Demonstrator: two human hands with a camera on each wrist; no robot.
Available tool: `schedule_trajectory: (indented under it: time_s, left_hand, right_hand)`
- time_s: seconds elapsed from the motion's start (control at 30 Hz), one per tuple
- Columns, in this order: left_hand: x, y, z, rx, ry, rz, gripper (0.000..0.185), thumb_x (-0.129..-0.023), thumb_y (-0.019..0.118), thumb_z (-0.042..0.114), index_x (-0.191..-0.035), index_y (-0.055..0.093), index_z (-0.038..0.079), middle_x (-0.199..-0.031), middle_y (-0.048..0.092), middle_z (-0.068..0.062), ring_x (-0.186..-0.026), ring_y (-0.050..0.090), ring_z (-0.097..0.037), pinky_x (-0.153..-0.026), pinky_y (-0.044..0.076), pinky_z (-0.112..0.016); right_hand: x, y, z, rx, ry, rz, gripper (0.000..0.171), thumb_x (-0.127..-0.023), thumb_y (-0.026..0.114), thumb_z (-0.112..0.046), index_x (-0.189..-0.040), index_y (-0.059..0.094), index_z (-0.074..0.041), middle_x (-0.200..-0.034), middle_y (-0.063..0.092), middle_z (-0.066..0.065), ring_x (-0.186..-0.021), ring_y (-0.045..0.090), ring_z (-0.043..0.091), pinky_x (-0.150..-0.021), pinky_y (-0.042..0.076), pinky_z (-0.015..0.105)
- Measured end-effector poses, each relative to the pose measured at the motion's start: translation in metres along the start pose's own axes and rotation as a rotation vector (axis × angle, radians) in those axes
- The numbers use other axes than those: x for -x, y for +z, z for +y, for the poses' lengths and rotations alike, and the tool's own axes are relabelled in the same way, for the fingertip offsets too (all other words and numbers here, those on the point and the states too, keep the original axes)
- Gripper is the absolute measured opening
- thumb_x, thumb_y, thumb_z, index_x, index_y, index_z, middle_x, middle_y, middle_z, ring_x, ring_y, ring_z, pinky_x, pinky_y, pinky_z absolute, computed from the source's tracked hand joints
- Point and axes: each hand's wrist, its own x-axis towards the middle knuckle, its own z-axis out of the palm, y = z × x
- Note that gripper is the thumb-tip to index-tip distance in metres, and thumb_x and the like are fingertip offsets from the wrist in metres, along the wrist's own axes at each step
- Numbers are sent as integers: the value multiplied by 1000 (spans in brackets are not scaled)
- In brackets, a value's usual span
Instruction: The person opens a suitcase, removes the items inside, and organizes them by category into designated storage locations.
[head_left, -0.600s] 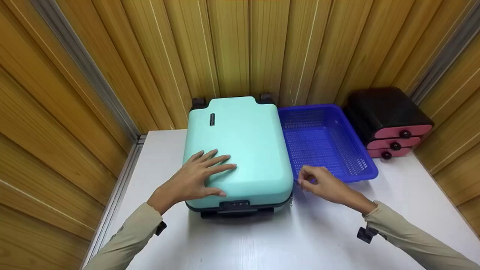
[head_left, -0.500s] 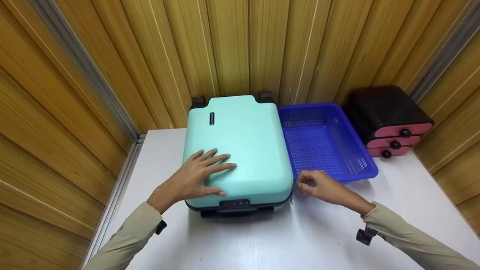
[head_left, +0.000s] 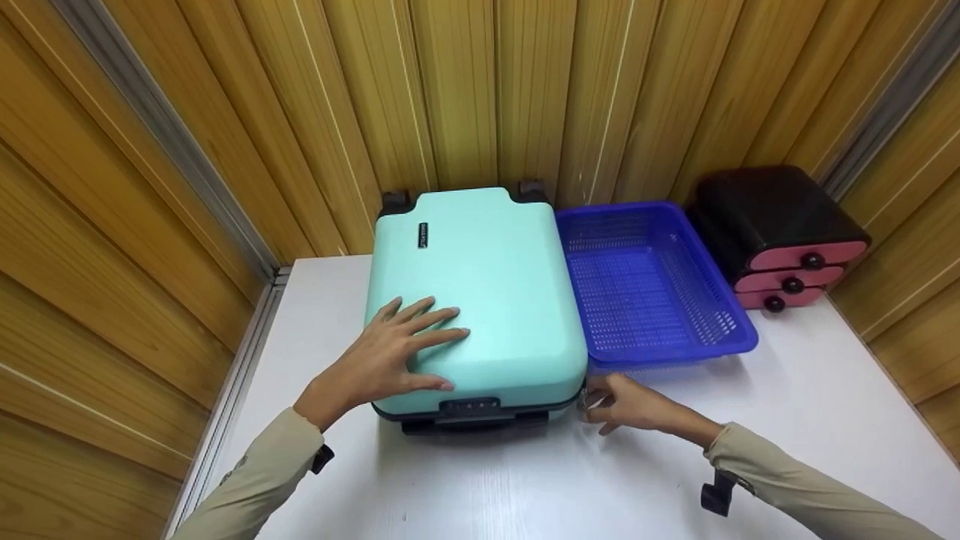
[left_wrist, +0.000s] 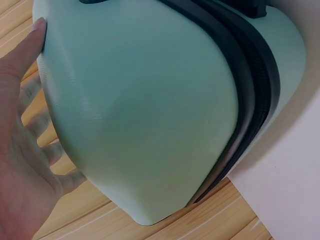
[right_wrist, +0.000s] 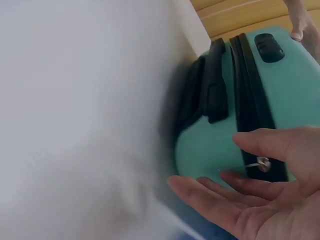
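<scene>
A mint-green hard-shell suitcase (head_left: 480, 285) lies flat on the white table (head_left: 525, 487), its black handle and combination lock facing me. My left hand (head_left: 405, 345) rests flat on the lid with its fingers spread; the left wrist view shows the hand (left_wrist: 20, 150) against the shell (left_wrist: 150, 110). My right hand (head_left: 589, 405) is at the suitcase's near right corner. In the right wrist view its thumb and a finger (right_wrist: 250, 180) pinch a small metal zipper pull (right_wrist: 261, 163) by the black zipper seam (right_wrist: 250, 85); the other fingers are stretched out below.
A blue perforated basket (head_left: 739, 330) sits right beside the suitcase. A black drawer unit with pink drawers (head_left: 780, 232) stands at the back right. Wooden panel walls (head_left: 480, 90) close in the back and both sides of the table.
My right hand has dropped from the basket's front edge down to the suitcase's near right corner and closed on the zipper pull. The left hand has stayed on the lid.
</scene>
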Motion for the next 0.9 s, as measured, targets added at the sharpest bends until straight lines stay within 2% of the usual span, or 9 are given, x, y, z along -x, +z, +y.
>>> schedule_trajectory:
  time_s: [0.13,0.27,0.37,0.5,0.6,0.73,0.9]
  left_hand:
    - [0,0,3,19,-23,3,69,-81,68,62,-143,48,38,-153,44,6,-146,34,-29,-112,20,-72]
    - [1,1,4,19,-46,4,70,-80,68,63,-143,48,40,-153,44,7,-146,34,-30,-111,19,-74]
    - [2,1,5,10,-96,-8,71,-78,68,67,-142,47,45,-154,42,9,-147,32,-32,-109,17,-77]
    - [5,-1,7,0,-182,-48,78,-73,68,71,-143,42,50,-158,35,9,-149,25,-37,-104,15,-82]
    - [5,-4,7,-14,-196,-83,83,-71,69,73,-145,38,50,-160,31,8,-150,22,-38,-102,17,-83]
    - [7,-8,2,2,-172,-104,87,-69,73,71,-146,38,50,-160,31,9,-151,21,-35,-103,20,-81]
    - [11,-5,-9,43,-201,-82,92,-65,74,73,-146,36,51,-161,27,14,-153,17,-29,-102,29,-78]
  right_hand:
    - [0,7,6,-49,-1,48,26,-94,55,0,-114,55,16,-104,65,36,-88,69,49,-66,61,41]
    - [2,14,8,-23,-29,98,20,-96,56,-3,-104,58,15,-92,68,34,-78,70,48,-59,60,40]
    - [6,18,8,40,-68,125,16,-96,57,-4,-98,62,11,-86,70,30,-70,70,43,-53,59,38]
    - [12,19,4,183,-115,154,11,-96,57,-3,-95,68,1,-82,71,23,-64,70,29,-48,57,32]
    - [15,16,0,240,-121,148,14,-96,56,-3,-94,70,-3,-81,71,20,-65,70,23,-48,57,30]
    - [16,13,-3,225,-101,114,16,-97,54,-2,-93,69,-1,-80,71,19,-65,70,24,-49,57,31]
    - [16,13,-10,294,-136,63,21,-97,50,0,-81,65,0,-75,71,8,-61,70,20,-48,57,29]
